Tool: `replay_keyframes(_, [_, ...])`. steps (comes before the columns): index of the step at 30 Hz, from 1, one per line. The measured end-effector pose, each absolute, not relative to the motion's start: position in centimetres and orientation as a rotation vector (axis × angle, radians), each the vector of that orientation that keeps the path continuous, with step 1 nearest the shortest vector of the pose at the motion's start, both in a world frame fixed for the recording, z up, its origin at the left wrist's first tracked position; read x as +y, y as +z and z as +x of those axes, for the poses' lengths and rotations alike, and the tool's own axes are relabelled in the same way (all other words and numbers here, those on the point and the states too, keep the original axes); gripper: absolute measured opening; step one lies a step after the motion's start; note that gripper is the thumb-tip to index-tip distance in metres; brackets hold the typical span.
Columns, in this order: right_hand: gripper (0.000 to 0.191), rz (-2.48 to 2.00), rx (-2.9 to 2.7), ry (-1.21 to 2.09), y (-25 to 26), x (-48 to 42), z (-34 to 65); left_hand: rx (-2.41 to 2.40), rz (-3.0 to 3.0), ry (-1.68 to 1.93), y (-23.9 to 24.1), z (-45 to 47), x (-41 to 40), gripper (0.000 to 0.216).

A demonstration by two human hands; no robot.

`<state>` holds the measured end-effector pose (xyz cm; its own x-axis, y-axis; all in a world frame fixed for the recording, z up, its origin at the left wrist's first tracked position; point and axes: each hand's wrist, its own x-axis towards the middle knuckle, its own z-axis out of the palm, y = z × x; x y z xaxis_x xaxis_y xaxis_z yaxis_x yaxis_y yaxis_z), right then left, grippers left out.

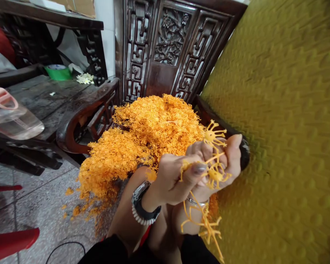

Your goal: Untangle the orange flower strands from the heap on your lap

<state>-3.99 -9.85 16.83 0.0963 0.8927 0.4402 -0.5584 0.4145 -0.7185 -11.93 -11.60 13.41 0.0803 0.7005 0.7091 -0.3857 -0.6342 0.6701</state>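
Note:
My left hand [172, 178], with a dark watch and a beaded bracelet at its wrist, is closed, thumb pressed against the fingers on orange branched plastic sprigs. Against it, my right hand [232, 157] curls its fingers round the same sprigs, its thumb raised. One spiky sprig head [213, 135] sticks up above the fingers, and another sprig head [216, 176] shows between the hands. Below them dangles a thin branched sprig [207, 223]. Just beyond both hands lies a big heap of similar orange sprigs [165, 121]; the hands hide part of it.
The heap lies on a dark carved wooden chair [165, 79], with stray bits on the tiled floor [49, 198]. To the left, a wooden seat [57, 97] bears a clear bottle [19, 121] and green tape [57, 72]. A yellow-green textured panel [286, 128] borders the right side.

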Motion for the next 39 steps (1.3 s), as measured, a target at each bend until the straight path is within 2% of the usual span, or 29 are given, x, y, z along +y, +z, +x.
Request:
replay_keyframes(5, [0.045, -0.195, -0.918, 1.125, 17.8, -9.1, -2.2, 0.098, 1.030, 1.607, 13.0, -11.7, -11.1, 0.054])
replay_keyframes(7, [0.043, -0.226, -0.925, 1.081, 18.1, -9.3, -1.8, 0.132, 0.985, 1.575, 13.0, -11.3, -10.6, 0.045])
replay_keyframes(10, [0.043, -0.411, -0.963, 0.965, 18.2, -9.9, -2.2, 0.211, 1.016, 1.536, 13.2, -10.6, -10.0, 0.017])
replay_keyframes(13, [0.043, -0.569, -0.997, 0.895, 17.9, -10.3, -3.0, 0.309, 1.044, 1.660, 13.4, -10.4, -10.2, 0.013])
replay_keyframes(15, [0.044, -0.634, -1.027, 0.886, 17.7, -10.4, -3.3, 0.355, 1.137, 1.639, 13.4, -10.5, -10.5, 0.018])
replay_keyframes(18, [0.046, -0.688, -1.032, 0.858, 17.5, -10.3, -3.2, 0.358, 1.159, 1.553, 13.1, -10.9, -10.8, 0.041])
replay_keyframes(21, [0.045, -0.731, -1.054, 0.862, 17.4, -10.5, -3.1, 0.400, 1.199, 1.530, 12.9, -11.1, -11.0, 0.053])
replay_keyframes(25, [0.041, -0.802, -1.193, 0.924, 17.1, -10.8, -2.8, 0.581, 1.307, 1.529, 13.2, -11.2, -11.2, 0.043])
replay_keyframes(28, [0.046, -0.632, -1.247, 0.979, 16.8, -10.6, -2.2, 0.619, 1.403, 1.523, 13.7, -11.8, -11.5, 0.034])
replay_keyframes(31, [0.046, -0.566, -1.313, 1.056, 16.8, -10.0, -1.4, 0.238, 1.546, 1.342, 14.1, -13.0, -12.0, 0.036])
replay_keyframes(34, [0.039, -0.654, -1.413, 1.118, 17.2, -9.6, -0.6, -0.107, 1.429, 1.184, 14.3, -14.0, -12.6, 0.044])
replay_keyframes(36, [0.037, -0.670, -1.464, 1.128, 17.1, -9.5, 0.0, -0.058, 1.343, 1.196, 14.3, -14.2, -12.8, 0.046])
replay_keyframes(39, [0.039, -0.613, -1.528, 1.093, 16.5, -9.8, 1.2, 0.204, 1.251, 1.337, 14.3, -13.7, -12.7, 0.033])
